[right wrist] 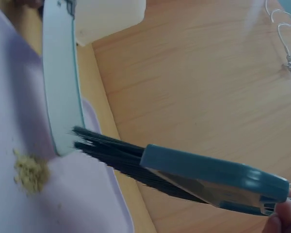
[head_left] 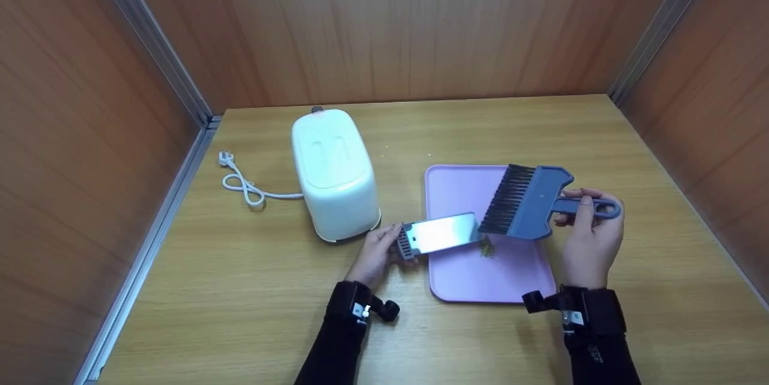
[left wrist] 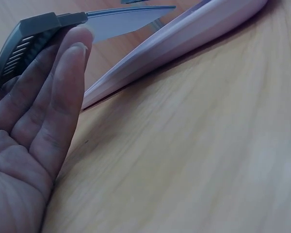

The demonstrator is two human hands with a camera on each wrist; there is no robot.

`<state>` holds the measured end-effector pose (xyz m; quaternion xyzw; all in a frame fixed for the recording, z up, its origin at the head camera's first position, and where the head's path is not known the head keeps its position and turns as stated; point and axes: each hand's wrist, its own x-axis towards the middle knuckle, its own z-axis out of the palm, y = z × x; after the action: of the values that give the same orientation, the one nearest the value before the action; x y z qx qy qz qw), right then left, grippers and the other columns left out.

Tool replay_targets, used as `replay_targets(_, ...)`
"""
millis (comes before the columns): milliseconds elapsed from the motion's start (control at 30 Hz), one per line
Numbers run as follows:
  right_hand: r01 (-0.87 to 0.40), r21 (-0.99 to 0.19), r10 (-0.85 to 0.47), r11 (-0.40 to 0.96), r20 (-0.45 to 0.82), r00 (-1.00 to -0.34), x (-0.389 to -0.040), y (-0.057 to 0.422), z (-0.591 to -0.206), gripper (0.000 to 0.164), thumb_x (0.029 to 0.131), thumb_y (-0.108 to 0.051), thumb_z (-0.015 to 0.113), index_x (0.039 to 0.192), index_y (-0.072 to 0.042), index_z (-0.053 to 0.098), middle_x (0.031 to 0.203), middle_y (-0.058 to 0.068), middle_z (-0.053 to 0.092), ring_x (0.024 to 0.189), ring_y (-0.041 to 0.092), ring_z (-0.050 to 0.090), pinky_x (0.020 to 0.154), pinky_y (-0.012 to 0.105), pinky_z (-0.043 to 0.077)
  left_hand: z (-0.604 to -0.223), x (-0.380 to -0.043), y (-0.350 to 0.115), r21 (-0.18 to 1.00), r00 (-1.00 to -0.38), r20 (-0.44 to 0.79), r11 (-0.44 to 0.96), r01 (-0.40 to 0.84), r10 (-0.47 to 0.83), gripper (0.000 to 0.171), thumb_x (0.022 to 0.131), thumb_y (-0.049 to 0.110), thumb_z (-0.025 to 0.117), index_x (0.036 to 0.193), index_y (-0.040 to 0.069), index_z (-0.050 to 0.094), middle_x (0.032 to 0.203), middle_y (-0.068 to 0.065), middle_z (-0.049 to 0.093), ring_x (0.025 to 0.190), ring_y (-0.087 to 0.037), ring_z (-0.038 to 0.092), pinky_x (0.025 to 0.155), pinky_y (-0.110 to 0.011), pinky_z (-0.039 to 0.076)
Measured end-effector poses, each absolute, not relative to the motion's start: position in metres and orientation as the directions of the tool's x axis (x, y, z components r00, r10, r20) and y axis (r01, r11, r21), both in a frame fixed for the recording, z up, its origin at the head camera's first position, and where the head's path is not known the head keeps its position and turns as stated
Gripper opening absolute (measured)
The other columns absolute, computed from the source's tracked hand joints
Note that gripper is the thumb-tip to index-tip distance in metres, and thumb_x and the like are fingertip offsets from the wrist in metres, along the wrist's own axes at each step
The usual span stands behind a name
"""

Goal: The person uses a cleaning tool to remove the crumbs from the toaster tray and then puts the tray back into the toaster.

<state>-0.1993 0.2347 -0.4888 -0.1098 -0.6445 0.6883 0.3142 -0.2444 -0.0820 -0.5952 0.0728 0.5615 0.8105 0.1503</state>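
My left hand (head_left: 375, 256) pinches the dark slotted end of a flat metal crumb tray (head_left: 444, 233), whose shiny plate reaches over a pink tray (head_left: 480, 283). In the left wrist view, the fingers (left wrist: 43, 97) lie under that slotted end. My right hand (head_left: 592, 241) grips the handle of a blue-grey hand brush (head_left: 534, 205), with dark bristles pointing left. Those bristles (right wrist: 109, 148) overlap the free end of the crumb tray in the right wrist view. A small heap of yellowish crumbs (right wrist: 31, 172) lies on the pink tray, below that end.
A white toaster (head_left: 336, 175) stands left of the pink tray, its lid-like top facing up. A white cord with a plug (head_left: 227, 160) lies loosely looped to its left. Wooden panels (head_left: 384, 30) wall in the table at the back and both sides.
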Motion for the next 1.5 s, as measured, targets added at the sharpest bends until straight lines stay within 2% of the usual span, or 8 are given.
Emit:
replay_targets(167, -0.327, -0.945, 0.557, -0.010, 0.266, -0.787, -0.205, 0.230, -0.497, 0.025, 0.104, -0.023, 0.046, 0.121, -0.006, 0.048, 0.116, 0.016, 0.062, 0.075, 0.022, 0.063, 0.068, 0.025, 0.055, -0.595, -0.245, -0.081, 0.929, -0.943, -0.060, -0.326, -0.172, 0.327, 0.040, 0.105, 0.028, 0.046, 0.115, -0.007, 0.063, 0.092, -0.014, 0.072, 0.069, -0.023, 0.070, 0.068, -0.038, 0.061)
replay_targets(333, -0.272, -0.959, 0.547, 0.080, 0.270, -0.792, -0.205, 0.229, -0.503, 0.026, 0.104, -0.027, 0.045, 0.122, -0.008, 0.047, 0.118, 0.013, 0.062, 0.079, 0.021, 0.063, 0.070, 0.024, 0.055, -0.594, -0.246, -0.080, 0.930, -0.940, -0.062, -0.322, -0.176, 0.334, 0.041, 0.105, 0.029, 0.046, 0.114, -0.007, 0.063, 0.090, -0.014, 0.072, 0.067, -0.022, 0.070, 0.067, -0.036, 0.060)
replay_targets(500, -0.238, -0.967, 0.546, 0.090, 0.247, -0.800, -0.202, 0.231, -0.502, 0.026, 0.105, -0.027, 0.044, 0.124, -0.009, 0.047, 0.117, 0.012, 0.061, 0.081, 0.022, 0.060, 0.069, 0.023, 0.054, -0.594, -0.246, -0.081, 0.933, -0.942, -0.055, -0.319, -0.167, 0.331, 0.043, 0.105, 0.030, 0.046, 0.115, -0.008, 0.063, 0.092, -0.015, 0.072, 0.070, -0.023, 0.070, 0.069, -0.038, 0.061)
replay_targets(767, -0.176, -0.965, 0.533, 0.195, 0.255, -0.807, -0.199, 0.230, -0.500, 0.026, 0.106, -0.026, 0.041, 0.125, -0.011, 0.048, 0.116, 0.010, 0.062, 0.081, 0.021, 0.058, 0.069, 0.024, 0.053, -0.595, -0.245, -0.082, 0.935, -0.944, -0.050, -0.317, -0.159, 0.326, 0.042, 0.104, 0.032, 0.049, 0.114, -0.005, 0.064, 0.095, -0.015, 0.072, 0.077, -0.023, 0.070, 0.072, -0.040, 0.061)
replay_targets(967, -0.158, -0.956, 0.530, 0.248, 0.270, -0.804, -0.197, 0.229, -0.501, 0.025, 0.106, -0.025, 0.040, 0.125, -0.011, 0.049, 0.115, 0.008, 0.063, 0.080, 0.020, 0.060, 0.068, 0.023, 0.054, -0.597, -0.244, -0.082, 0.929, -0.944, -0.052, -0.330, -0.165, 0.326, 0.042, 0.103, 0.032, 0.049, 0.115, -0.006, 0.064, 0.097, -0.016, 0.071, 0.081, -0.024, 0.070, 0.074, -0.042, 0.061)
replay_targets(1200, -0.205, -0.939, 0.528, 0.275, 0.326, -0.784, -0.193, 0.236, -0.501, 0.023, 0.105, -0.021, 0.042, 0.122, -0.008, 0.050, 0.111, 0.008, 0.065, 0.077, 0.021, 0.062, 0.066, 0.021, 0.054, -0.598, -0.244, -0.081, 0.926, -0.946, -0.035, -0.346, -0.153, 0.323, 0.044, 0.105, 0.030, 0.047, 0.116, -0.010, 0.062, 0.092, -0.013, 0.072, 0.076, -0.022, 0.070, 0.069, -0.039, 0.061)
replay_targets(1300, -0.209, -0.952, 0.548, 0.223, 0.300, -0.780, -0.190, 0.240, -0.499, 0.023, 0.105, -0.021, 0.042, 0.122, -0.008, 0.050, 0.111, 0.010, 0.064, 0.076, 0.020, 0.061, 0.064, 0.020, 0.054, -0.597, -0.244, -0.081, 0.924, -0.946, -0.040, -0.348, -0.158, 0.322, 0.043, 0.105, 0.030, 0.047, 0.116, -0.009, 0.062, 0.092, -0.013, 0.072, 0.076, -0.022, 0.070, 0.069, -0.038, 0.061)
replay_targets(1500, -0.280, -0.953, 0.614, -0.114, 0.154, -0.774, -0.187, 0.253, -0.496, 0.021, 0.104, -0.021, 0.048, 0.119, -0.006, 0.050, 0.112, 0.014, 0.064, 0.071, 0.020, 0.062, 0.064, 0.023, 0.055, -0.596, -0.245, -0.082, 0.927, -0.946, -0.057, -0.334, -0.169, 0.319, 0.042, 0.104, 0.033, 0.049, 0.116, -0.005, 0.064, 0.093, -0.014, 0.072, 0.072, -0.022, 0.070, 0.069, -0.036, 0.061)
